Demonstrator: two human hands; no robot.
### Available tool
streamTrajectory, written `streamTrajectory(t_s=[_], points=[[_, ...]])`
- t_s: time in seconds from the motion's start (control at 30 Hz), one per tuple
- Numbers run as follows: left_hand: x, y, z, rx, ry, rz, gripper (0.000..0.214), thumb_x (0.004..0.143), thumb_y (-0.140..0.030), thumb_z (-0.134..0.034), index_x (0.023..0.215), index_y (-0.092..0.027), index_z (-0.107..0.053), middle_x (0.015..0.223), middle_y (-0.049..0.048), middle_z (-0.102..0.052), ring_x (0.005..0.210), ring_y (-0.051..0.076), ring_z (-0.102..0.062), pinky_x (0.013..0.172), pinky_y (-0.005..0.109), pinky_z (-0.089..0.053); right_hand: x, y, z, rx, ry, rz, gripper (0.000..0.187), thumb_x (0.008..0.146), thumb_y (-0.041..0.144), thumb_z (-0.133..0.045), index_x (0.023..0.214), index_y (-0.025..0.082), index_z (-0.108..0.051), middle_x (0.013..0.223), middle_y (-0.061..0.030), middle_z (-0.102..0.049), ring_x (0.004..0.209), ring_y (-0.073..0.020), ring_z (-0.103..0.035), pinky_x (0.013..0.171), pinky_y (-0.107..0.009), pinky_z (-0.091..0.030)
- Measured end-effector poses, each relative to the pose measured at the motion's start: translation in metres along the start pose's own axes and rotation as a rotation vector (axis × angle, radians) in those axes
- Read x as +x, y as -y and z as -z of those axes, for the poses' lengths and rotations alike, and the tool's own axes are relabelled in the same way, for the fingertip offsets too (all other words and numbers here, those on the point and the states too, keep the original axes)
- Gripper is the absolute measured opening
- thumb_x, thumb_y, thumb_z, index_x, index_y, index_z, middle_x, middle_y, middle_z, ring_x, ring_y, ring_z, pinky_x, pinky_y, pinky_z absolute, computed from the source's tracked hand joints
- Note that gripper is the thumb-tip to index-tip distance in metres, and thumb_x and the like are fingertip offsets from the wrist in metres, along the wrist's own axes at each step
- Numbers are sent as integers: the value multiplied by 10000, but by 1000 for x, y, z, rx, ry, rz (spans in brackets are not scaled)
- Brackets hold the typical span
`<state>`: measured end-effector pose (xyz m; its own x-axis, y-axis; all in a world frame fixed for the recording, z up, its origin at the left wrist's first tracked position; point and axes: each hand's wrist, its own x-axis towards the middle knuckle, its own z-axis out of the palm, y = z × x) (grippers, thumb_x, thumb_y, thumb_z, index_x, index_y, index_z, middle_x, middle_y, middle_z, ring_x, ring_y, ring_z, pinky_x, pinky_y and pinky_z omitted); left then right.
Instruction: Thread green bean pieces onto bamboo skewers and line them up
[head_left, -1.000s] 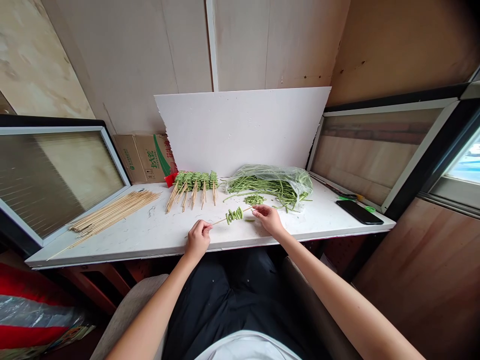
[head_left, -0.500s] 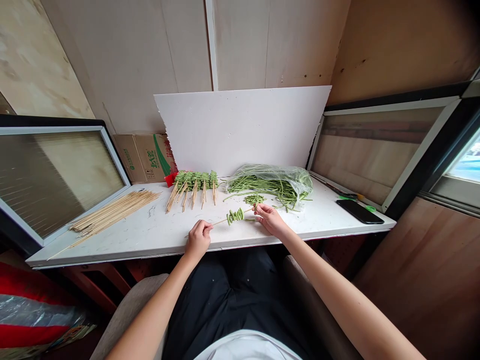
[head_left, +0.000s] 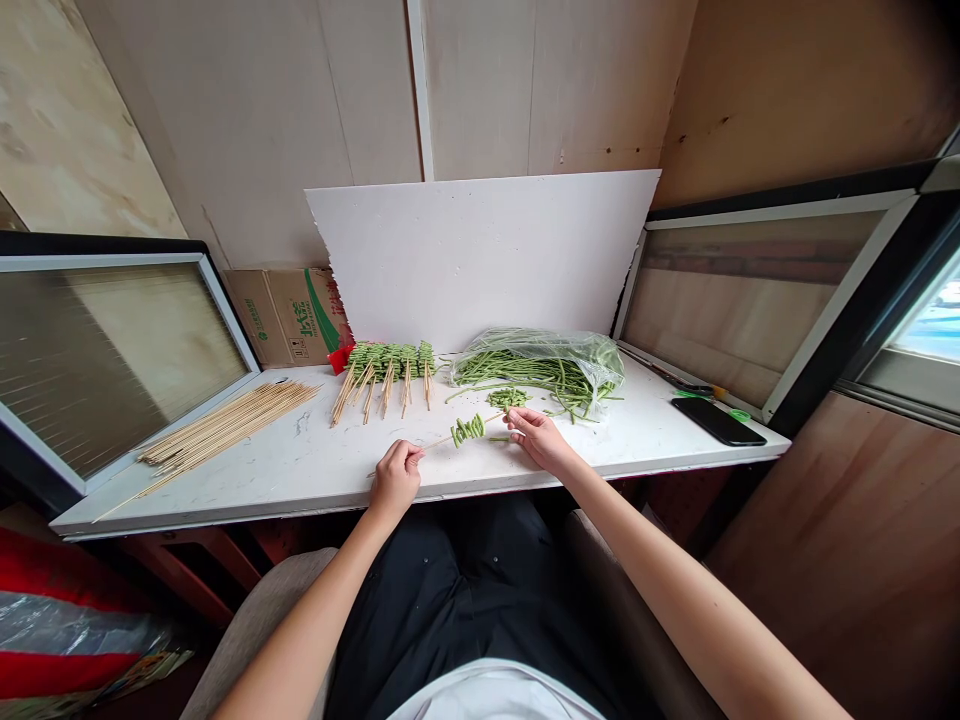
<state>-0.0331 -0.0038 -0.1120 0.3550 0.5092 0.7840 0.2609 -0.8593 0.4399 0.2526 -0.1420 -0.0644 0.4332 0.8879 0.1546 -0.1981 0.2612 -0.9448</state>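
Note:
A thin wooden skewer (head_left: 436, 443) slants between my hands above the table's front part, with green bean pieces (head_left: 468, 430) threaded along its middle. My left hand (head_left: 397, 472) is closed around its lower left part. At the far end, the fingertips of my right hand (head_left: 534, 436) pinch together near the skewer's tip; whether they also hold a bean piece is hidden. Just beyond my right hand lies a small pile of cut bean pieces (head_left: 508, 398). Behind that, a clear plastic bag (head_left: 592, 350) holds long green beans (head_left: 525, 372), some sticking out.
Finished-looking bean skewers (head_left: 390, 362) lie stacked at the back of the white table (head_left: 315, 470). Bare skewers (head_left: 232, 425) are spread on the left. A black phone (head_left: 718, 421) lies at right. A white board (head_left: 480, 260) and a cardboard box (head_left: 281, 315) stand behind.
Almost nothing differs. The view has shifted very slightly; both hands keep the same hold on the skewer.

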Motion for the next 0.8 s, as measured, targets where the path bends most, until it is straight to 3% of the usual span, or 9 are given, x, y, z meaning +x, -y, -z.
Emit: streamTrajectory(t_s=[0.8], points=[[1, -1, 1, 1, -17, -42, 194, 976, -130, -554, 816, -220, -619, 812, 25, -690, 772, 184, -693, 679, 277, -501, -1, 1, 1, 68, -14, -56, 361, 670, 476, -955, 888, 220, -823, 902, -33, -692, 853, -151, -598, 694, -254, -451]])
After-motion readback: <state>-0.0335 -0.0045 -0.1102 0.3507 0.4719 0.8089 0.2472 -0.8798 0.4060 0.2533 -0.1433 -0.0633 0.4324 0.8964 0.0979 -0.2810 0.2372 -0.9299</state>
